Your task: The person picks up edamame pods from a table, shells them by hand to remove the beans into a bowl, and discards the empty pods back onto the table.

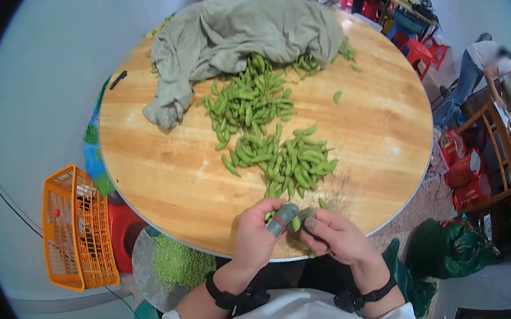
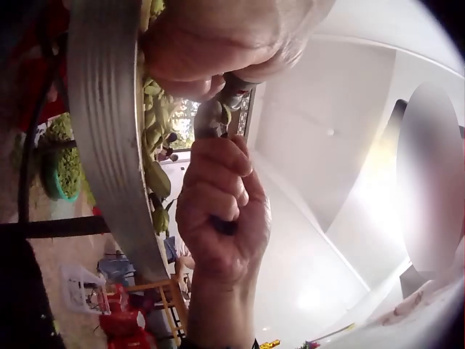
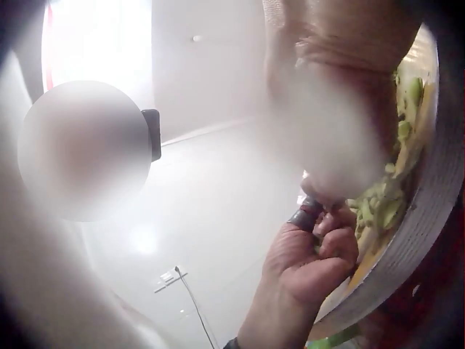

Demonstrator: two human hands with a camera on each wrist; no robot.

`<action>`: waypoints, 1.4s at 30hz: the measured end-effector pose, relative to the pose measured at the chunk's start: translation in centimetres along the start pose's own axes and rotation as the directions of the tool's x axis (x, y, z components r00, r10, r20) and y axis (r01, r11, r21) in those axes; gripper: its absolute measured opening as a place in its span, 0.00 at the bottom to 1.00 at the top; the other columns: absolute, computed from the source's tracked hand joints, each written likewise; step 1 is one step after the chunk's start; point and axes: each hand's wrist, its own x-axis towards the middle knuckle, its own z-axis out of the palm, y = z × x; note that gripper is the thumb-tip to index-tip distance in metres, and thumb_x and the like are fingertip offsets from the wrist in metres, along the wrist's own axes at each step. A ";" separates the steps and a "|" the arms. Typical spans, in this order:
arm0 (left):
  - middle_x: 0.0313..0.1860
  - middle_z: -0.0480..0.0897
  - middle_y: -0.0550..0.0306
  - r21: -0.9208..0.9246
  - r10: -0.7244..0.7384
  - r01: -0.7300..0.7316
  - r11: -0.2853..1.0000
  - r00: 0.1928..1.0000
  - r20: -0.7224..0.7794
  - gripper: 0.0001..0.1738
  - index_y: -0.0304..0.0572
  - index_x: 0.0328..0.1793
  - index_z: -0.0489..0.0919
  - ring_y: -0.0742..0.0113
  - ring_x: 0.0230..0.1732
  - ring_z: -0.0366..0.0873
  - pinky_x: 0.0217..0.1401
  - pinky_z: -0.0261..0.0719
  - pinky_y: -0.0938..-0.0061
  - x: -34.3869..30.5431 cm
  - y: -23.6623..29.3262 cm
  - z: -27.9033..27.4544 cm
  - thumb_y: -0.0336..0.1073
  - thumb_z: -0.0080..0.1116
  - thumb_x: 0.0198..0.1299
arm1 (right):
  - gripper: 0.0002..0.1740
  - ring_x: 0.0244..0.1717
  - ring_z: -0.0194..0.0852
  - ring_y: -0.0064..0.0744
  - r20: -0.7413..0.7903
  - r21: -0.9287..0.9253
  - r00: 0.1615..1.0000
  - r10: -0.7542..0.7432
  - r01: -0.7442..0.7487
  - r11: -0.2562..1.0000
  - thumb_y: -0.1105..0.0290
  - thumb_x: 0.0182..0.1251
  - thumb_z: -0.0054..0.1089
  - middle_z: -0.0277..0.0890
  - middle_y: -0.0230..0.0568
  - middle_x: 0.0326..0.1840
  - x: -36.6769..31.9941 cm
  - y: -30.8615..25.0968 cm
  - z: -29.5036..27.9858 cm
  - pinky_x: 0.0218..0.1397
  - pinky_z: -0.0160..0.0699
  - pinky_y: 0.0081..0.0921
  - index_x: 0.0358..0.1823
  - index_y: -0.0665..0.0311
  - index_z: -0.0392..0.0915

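Above the near edge of the round wooden table (image 1: pixel 207 177), both hands are close together. The left hand (image 1: pixel 256 235), its thumb in a grey covering (image 1: pixel 282 219) with a red band, has its fingers curled round green pods (image 1: pixel 269 216). Between the hands, a small green pod (image 1: pixel 295 224) shows at the fingertips. The right hand (image 1: pixel 335 236) has curled fingers and a dark covering on its thumb; in the left wrist view the right hand (image 2: pixel 224 211) reaches toward that pod (image 2: pixel 226 115). A heap of pods (image 1: pixel 293 161) lies just beyond the hands.
A grey cloth (image 1: pixel 240 29) covers the far side of the table, with more pods (image 1: pixel 249 100) before it. An orange crate (image 1: pixel 77 230) and a bag of shelled beans (image 1: pixel 179 263) are at the left. Green sacks (image 1: pixel 448 248) sit at the right; people are in the background.
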 end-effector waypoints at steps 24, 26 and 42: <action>0.29 0.77 0.59 0.376 0.251 -0.361 0.853 0.917 0.310 0.06 0.35 0.34 0.79 0.72 0.32 0.74 0.35 0.69 0.80 0.7 1.4 -2.5 0.23 0.58 0.49 | 0.10 0.17 0.52 0.13 -0.052 0.006 0.998 0.017 -0.017 1.000 0.68 0.72 0.40 0.62 0.25 0.21 -0.5 0.4 2.2 0.18 0.49 0.11 0.34 0.63 0.69; 0.30 0.77 0.63 -0.031 -0.051 0.070 0.997 0.910 0.411 0.07 0.36 0.38 0.79 0.78 0.33 0.72 0.34 0.68 0.84 0.8 1.3 -3.0 0.23 0.57 0.51 | 0.10 0.17 0.52 0.13 0.005 0.148 0.998 0.055 -0.055 0.987 0.69 0.73 0.39 0.61 0.26 0.20 -0.7 0.1 2.2 0.18 0.48 0.11 0.35 0.63 0.69; 0.34 0.75 0.64 -0.090 -0.049 0.065 0.994 0.985 0.165 0.17 0.40 0.49 0.76 0.82 0.28 0.69 0.28 0.66 0.89 0.4 0.7 -1.2 0.18 0.48 0.54 | 0.06 0.19 0.68 0.27 -0.300 -0.159 0.935 -0.191 0.148 0.976 0.73 0.64 0.51 0.68 0.45 0.18 1.7 0.9 1.3 0.24 0.68 0.25 0.33 0.70 0.73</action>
